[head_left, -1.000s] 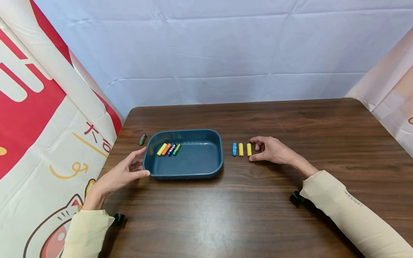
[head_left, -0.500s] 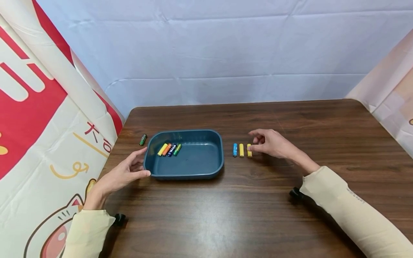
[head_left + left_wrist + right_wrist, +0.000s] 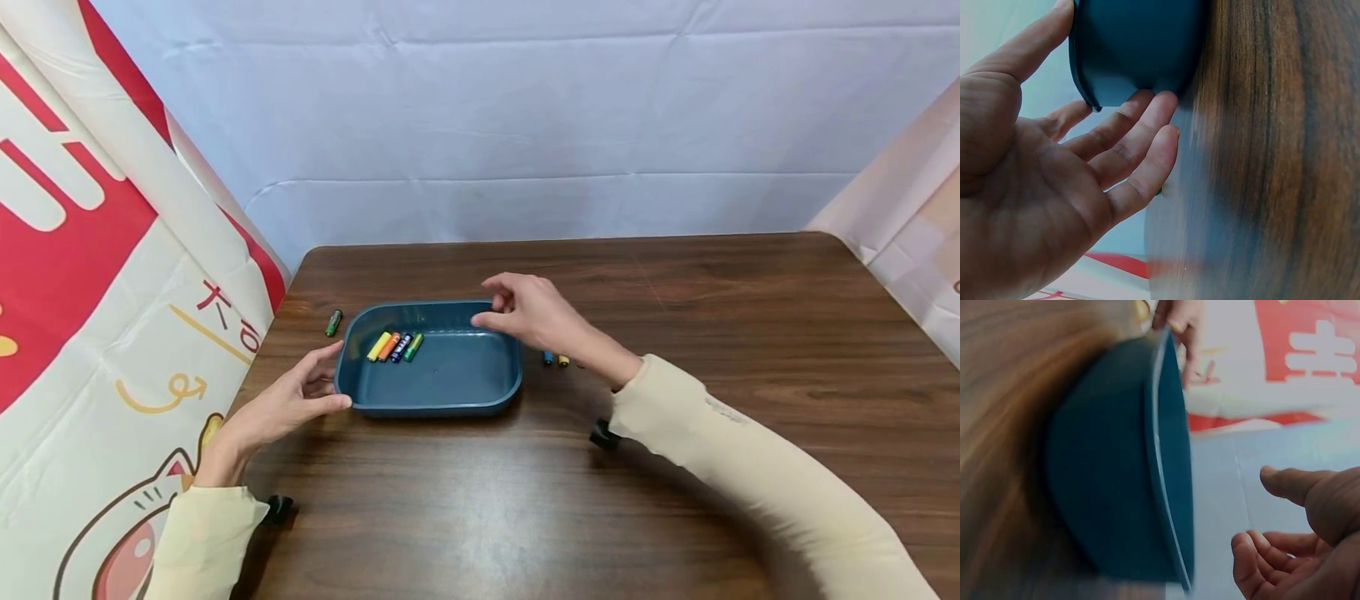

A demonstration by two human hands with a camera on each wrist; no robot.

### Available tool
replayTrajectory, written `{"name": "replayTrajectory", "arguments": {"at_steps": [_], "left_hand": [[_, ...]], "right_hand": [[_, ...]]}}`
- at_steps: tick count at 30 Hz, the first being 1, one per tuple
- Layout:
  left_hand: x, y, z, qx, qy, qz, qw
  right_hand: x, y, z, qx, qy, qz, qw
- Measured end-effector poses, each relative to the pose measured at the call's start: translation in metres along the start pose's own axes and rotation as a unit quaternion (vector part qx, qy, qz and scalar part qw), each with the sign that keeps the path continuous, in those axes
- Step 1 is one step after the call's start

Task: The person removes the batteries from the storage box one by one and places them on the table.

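The person's left hand (image 3: 281, 406) rests against the left end of a dark blue tray (image 3: 431, 410). In the left wrist view its thumb and fingertips touch the tray's outer side. Over the tray's far right corner is the right hand (image 3: 532, 315), thumb and index finger apart; the right wrist view shows nothing between them. A yellow battery (image 3: 378, 346), an orange battery (image 3: 389, 347), a dark blue battery (image 3: 401, 347) and a green battery (image 3: 413, 347) lie side by side in the tray. The right forearm partly hides a light blue battery (image 3: 548, 359) and a yellow battery (image 3: 563, 361) on the table.
Another green battery (image 3: 333, 322) lies on the wooden table (image 3: 480, 492), beyond the left hand and outside the tray. A pale cloth (image 3: 480, 117) hangs behind the table. A printed cloth (image 3: 97, 275) hangs along its left side.
The right hand has left the row of batteries on the right and moved leftward to the tray's far right corner. The left hand and the tray stay in place.
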State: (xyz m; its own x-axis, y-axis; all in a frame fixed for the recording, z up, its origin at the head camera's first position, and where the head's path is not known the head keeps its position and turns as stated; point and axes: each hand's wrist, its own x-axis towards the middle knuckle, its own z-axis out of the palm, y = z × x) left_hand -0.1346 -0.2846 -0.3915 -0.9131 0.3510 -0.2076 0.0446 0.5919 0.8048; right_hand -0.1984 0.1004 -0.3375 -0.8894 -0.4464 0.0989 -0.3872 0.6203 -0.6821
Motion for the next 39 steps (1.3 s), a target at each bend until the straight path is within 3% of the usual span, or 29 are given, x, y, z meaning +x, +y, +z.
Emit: {"name": "replayTrajectory", "arguments": {"at_steps": [7,19,28,39], "left_hand": [[0.001,-0.001,-0.001,-0.006,-0.002,0.000,1.0000],[0.002,-0.001,0.000,-0.006,-0.001,0.001,1.0000],[0.001,-0.002,0.000,-0.008,0.000,0.001,1.0000],[0.001,0.000,0.000,-0.004,-0.001,-0.004,1.0000]], "right_hand": [[0.026,-0.019,0.049,-0.009,-0.009,0.020,1.000],[0.045,-0.015,0.101,0.024,-0.016,0.088,0.996],[0.051,-0.016,0.119,0.015,-0.041,0.111,0.993],[0.055,-0.018,0.128,-0.071,-0.032,0.101,0.992]]}}
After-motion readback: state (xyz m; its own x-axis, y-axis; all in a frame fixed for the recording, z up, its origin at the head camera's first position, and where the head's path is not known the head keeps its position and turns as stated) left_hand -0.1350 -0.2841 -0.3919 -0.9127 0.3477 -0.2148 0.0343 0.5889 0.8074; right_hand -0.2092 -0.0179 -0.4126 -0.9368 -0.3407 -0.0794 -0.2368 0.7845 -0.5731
